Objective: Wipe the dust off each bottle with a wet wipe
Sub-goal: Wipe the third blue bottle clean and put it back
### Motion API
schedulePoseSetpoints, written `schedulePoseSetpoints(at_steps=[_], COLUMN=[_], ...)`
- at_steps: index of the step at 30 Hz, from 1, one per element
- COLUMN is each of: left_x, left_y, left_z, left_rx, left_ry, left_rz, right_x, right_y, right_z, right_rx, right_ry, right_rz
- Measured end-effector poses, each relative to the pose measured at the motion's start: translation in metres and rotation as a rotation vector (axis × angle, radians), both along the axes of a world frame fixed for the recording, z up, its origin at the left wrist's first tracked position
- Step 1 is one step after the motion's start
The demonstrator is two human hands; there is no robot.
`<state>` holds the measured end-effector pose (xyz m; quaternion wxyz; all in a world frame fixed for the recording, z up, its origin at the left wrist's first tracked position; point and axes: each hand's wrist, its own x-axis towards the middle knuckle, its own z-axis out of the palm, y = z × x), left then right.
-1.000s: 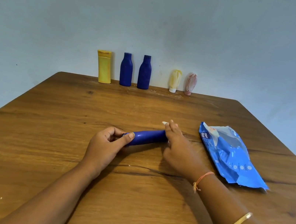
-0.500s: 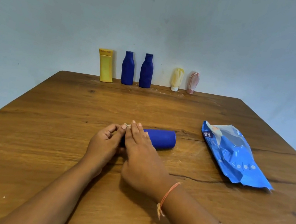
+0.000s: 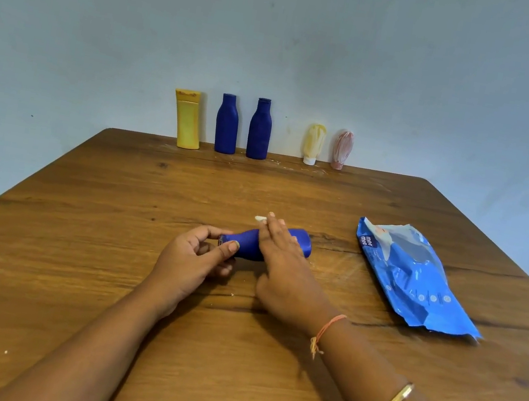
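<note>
Across your counter (image 3: 88, 276), the wipes pack (image 3: 416, 283) lies near the right edge and five bottles (image 3: 260, 130) line the far edge, bare wood between. At centre the blue bottle (image 3: 247, 247) lies flat: your left hand (image 3: 191, 258) pinches its neck, your right hand (image 3: 289, 273) presses the wet wipe (image 3: 260, 218) on it, fingers straight.

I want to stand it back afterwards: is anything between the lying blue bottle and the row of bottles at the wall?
Nothing visible does: past the blue bottle, only bare table stretches to the row of bottles.
</note>
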<state>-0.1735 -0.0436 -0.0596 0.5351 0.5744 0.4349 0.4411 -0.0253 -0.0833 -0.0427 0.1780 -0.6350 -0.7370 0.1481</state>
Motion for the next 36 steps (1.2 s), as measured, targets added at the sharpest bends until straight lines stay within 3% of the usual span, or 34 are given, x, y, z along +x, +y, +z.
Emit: schedulePoseSetpoints(at_steps=[6, 14, 18, 20, 22, 26, 32, 34, 36], left_x=[-0.002, -0.003, -0.005, -0.004, -0.003, 0.006, 0.026, 0.032, 0.035], left_y=[-0.001, -0.011, -0.014, -0.016, -0.018, -0.021, -0.027, -0.030, -0.033], left_z=[0.000, 0.007, 0.007, 0.008, 0.011, 0.016, 0.037, 0.044, 0.044], left_rx=[0.037, 0.078, 0.058, 0.045, 0.074, 0.261, 0.651, 0.762, 0.775], left_ry=[0.051, 0.038, 0.006, 0.013, 0.087, 0.457, 0.935, 0.859, 0.657], left_rz=[0.054, -0.004, -0.072, -0.092, -0.109, -0.098, 0.231, 0.179, 0.123], right_x=[0.035, 0.030, 0.035, 0.040, 0.041, 0.036, 0.024, 0.017, 0.013], right_y=[0.005, -0.015, -0.020, -0.020, -0.022, -0.027, -0.035, -0.039, -0.042], right_z=[0.002, -0.003, 0.021, 0.031, 0.037, 0.039, 0.046, 0.049, 0.052], right_rx=[-0.056, 0.230, 0.198, 0.144, 0.128, 0.216, 0.365, 0.378, 0.375], right_ry=[0.271, 0.317, 0.777, 0.912, 0.892, 0.723, 0.584, 0.522, 0.550], right_rz=[-0.249, -0.259, -0.316, -0.325, -0.296, -0.224, -0.150, -0.115, -0.092])
